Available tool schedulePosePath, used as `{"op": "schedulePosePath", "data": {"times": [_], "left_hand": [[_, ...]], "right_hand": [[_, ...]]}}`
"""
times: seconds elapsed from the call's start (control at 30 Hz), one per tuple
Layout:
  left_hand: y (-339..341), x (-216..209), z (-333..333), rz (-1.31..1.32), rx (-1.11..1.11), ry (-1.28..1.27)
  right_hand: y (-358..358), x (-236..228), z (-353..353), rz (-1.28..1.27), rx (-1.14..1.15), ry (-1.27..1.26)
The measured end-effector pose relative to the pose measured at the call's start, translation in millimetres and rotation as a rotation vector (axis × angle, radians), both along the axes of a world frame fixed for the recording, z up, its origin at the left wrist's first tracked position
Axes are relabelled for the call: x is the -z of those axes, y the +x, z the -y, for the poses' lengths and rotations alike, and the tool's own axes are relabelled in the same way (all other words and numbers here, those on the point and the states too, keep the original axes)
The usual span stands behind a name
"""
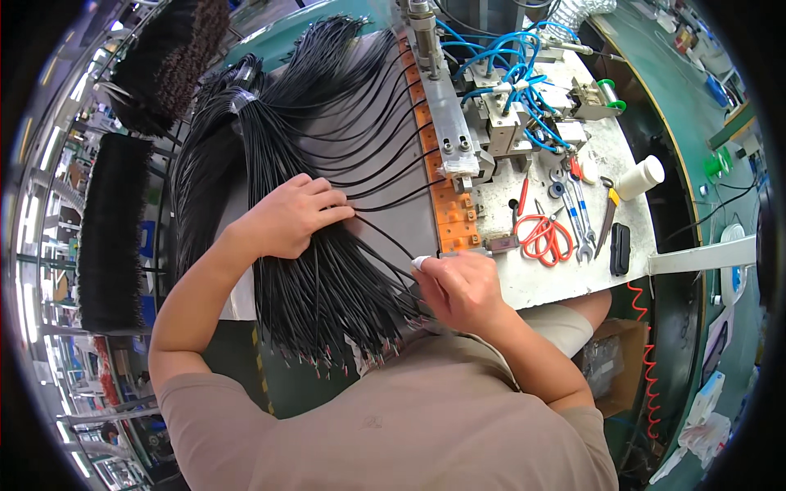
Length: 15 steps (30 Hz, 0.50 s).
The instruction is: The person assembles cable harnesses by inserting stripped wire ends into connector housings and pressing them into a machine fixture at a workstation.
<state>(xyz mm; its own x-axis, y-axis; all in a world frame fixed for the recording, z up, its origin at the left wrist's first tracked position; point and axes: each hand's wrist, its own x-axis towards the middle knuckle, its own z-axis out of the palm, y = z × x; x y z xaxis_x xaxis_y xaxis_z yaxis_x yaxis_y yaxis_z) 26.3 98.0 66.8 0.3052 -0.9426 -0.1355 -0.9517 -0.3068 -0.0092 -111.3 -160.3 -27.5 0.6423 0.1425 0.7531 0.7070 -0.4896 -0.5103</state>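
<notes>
A thick bundle of thin black cables [315,286] lies across the grey work surface, its tips stripped to small coloured wires at the near end. On top of the bundle rests my left hand [299,217], its fingers closed on a black cable. That cable runs toward my right hand [465,286], which pinches it near the front end of the orange slotted rail [453,217]. A white cover sits on one fingertip of the right hand. Several single cables stretch from the bundle to the rail, spaced along it. The exact grip under the right fingers is partly hidden.
Right of the rail stands a metal fixture [446,106] with blue air tubes [524,78]. Red-handled scissors [544,240], wrenches [583,221], a utility knife [607,214] and a white bottle [641,177] lie nearby. A cardboard box [626,360] sits below; black cable bundles [115,233] hang at left.
</notes>
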Motion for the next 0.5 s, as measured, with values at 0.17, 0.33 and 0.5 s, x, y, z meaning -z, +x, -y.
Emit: {"op": "schedulePosePath", "data": {"times": [0.17,0.33,0.5], "left_hand": [[-0.7,0.0,-2.0,0.020,-0.037,0.050],[6.1,3.1,-2.5,-0.035,-0.011,0.067],[15.1,1.7,-23.8,-0.020,-0.052,-0.053]], "right_hand": [[0.8,0.3,-0.5,-0.001,0.010,-0.015],[0.9,-1.3,1.3,-0.002,-0.017,-0.036],[1.0,1.2,0.4,0.001,-0.029,-0.045]]}}
